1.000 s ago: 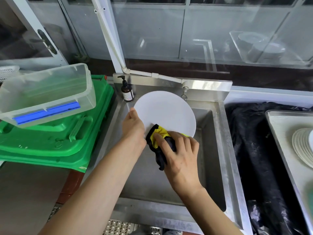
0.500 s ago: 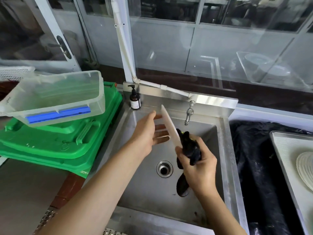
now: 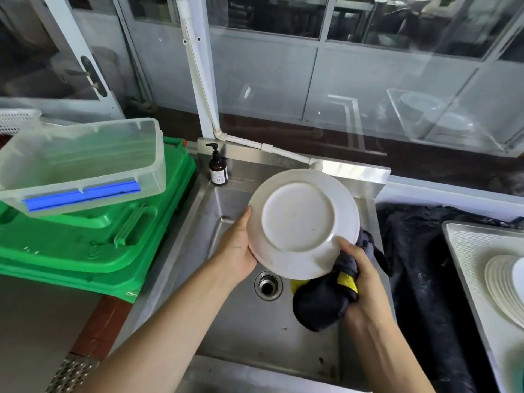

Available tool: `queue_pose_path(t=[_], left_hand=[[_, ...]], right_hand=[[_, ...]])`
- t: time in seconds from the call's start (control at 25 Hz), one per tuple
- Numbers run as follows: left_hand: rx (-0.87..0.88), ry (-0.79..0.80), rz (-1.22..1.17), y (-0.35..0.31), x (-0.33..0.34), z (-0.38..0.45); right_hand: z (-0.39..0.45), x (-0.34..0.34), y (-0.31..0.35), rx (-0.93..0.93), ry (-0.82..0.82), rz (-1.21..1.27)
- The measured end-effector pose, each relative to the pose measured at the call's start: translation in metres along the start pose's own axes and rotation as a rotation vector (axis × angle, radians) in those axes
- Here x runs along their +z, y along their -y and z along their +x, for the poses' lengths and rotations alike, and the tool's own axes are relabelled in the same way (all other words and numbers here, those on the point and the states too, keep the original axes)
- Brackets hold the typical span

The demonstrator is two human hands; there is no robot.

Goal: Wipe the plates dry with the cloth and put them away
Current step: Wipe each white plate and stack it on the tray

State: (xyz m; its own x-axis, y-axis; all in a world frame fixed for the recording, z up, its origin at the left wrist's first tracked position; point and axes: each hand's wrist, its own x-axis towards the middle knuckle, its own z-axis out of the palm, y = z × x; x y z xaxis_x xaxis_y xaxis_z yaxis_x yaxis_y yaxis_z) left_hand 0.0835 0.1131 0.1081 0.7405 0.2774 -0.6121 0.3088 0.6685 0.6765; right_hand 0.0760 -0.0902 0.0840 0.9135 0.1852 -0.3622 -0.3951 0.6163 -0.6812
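1. The left hand (image 3: 236,251) holds the left rim of the plate (image 3: 302,222). Its fingers are probably curled behind, but they are hidden.
2. The plate is over the sink (image 3: 226,321), bottom side facing up. It is hard, smooth and may be wet, so it could slip and break. The rim is the best place to hold it.
3. The right hand (image 3: 365,282) squeezes the soft dark cloth (image 3: 326,299) and touches the plate's lower right rim.
4. A stack of plates (image 3: 503,285) waits on the right counter.

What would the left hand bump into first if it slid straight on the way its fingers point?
Probably the brown pump bottle at the sink's back corner; the left hand points up along the plate edge, though depth is uncertain.
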Motion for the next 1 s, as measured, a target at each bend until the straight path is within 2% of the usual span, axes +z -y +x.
queue_pose_path(t=[0.08,0.16,0.24,0.32,0.4,0.52,0.6,0.76,0.92,1.0], left_hand=[[0.052,0.064,-0.024,-0.009,0.003,-0.008],[0.081,0.095,-0.034,-0.017,0.005,-0.014],[0.127,0.095,0.007,-0.024,0.006,-0.019],[0.182,0.079,0.062,-0.03,0.005,-0.023],[0.225,0.052,0.139,-0.031,0.004,-0.027],[0.29,0.056,0.276,-0.025,0.003,-0.03],[0.359,0.094,0.359,-0.021,0.005,-0.031],[0.455,0.079,0.434,-0.02,0.011,-0.028],[0.509,0.045,0.452,-0.015,0.008,-0.019],[0.512,0.032,0.449,-0.013,0.006,-0.018]], right_hand=[[0.0,-0.001,0.0,0.03,-0.019,-0.019],[-0.002,0.0,-0.003,0.032,-0.105,-0.121],[-0.003,0.003,0.0,-0.014,-0.309,-0.221],[0.003,0.007,0.013,-0.065,-0.49,-0.183],[0.011,0.013,0.031,-0.197,-0.566,-0.259],[0.021,0.033,0.041,-0.492,-0.424,-0.673],[0.029,0.044,0.039,-0.579,-0.33,-0.839],[0.038,0.06,0.023,-0.666,-0.254,-1.011],[0.027,0.077,-0.007,-0.922,0.036,-1.239],[0.038,0.082,0.001,-0.862,-0.02,-1.165]])
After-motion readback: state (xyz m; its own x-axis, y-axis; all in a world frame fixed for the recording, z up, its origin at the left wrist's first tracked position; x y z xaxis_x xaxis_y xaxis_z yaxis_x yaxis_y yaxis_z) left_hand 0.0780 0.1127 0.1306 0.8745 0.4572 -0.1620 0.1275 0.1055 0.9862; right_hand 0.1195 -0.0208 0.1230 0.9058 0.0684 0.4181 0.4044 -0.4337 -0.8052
